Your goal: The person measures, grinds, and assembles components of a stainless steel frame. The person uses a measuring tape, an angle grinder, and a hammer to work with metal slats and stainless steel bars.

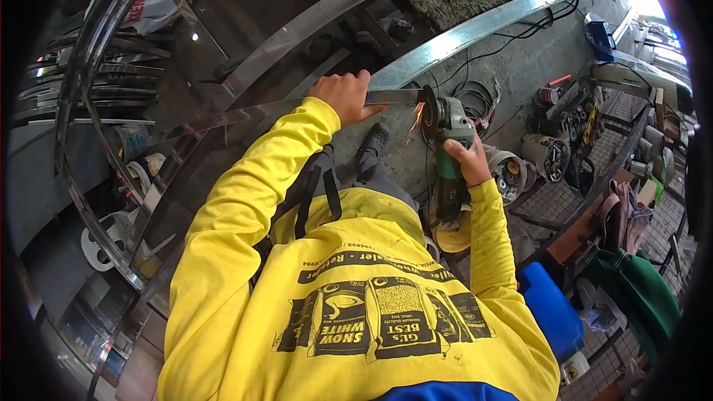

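My left hand (343, 95) grips a flat shiny metal strip (245, 113) near its end, holding it level in front of me. In my right hand (469, 162) is a green angle grinder (448, 150). Its disc (429, 113) touches the end of the strip, and a few orange sparks (416, 115) fly off at the contact. Both arms are in yellow sleeves. One foot in a dark shoe (377, 137) shows on the concrete floor below the strip.
Curved polished metal frames (82, 96) stand at the left. A long steel channel (475, 28) and black cables (512, 33) lie on the floor ahead. At the right are power tools (553, 150), a mesh rack (631, 134), a blue container (553, 310) and a green bag (642, 293).
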Available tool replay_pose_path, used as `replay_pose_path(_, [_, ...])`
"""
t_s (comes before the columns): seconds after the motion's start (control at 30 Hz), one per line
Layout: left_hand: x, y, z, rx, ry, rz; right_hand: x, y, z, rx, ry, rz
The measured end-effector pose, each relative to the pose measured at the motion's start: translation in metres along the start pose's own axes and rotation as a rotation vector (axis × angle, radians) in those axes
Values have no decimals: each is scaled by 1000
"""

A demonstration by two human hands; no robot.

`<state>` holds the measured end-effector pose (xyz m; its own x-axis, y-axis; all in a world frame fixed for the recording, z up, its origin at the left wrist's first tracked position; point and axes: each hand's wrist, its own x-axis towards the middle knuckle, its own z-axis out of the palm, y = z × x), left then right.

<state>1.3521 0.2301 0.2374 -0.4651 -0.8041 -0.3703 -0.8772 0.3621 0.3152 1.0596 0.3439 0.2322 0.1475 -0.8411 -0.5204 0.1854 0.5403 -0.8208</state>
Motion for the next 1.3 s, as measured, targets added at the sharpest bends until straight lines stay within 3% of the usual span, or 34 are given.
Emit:
replay_pose_path(0.87, [0, 0, 1, 9, 8, 19, -3, 5, -3, -33, 26, 23])
replay_pose_path(1.07, [0, -1, -3, 8, 7, 9, 0, 24, -15, -182, 78, -125])
replay_pose_path(1.1, [0, 0, 0, 6, 6, 11, -5, 3, 2, -33, 39, 13])
replay_pose_path(1.3, [-1, 2, -6, -20, -30, -13, -9, 0, 2, -87, 33, -8])
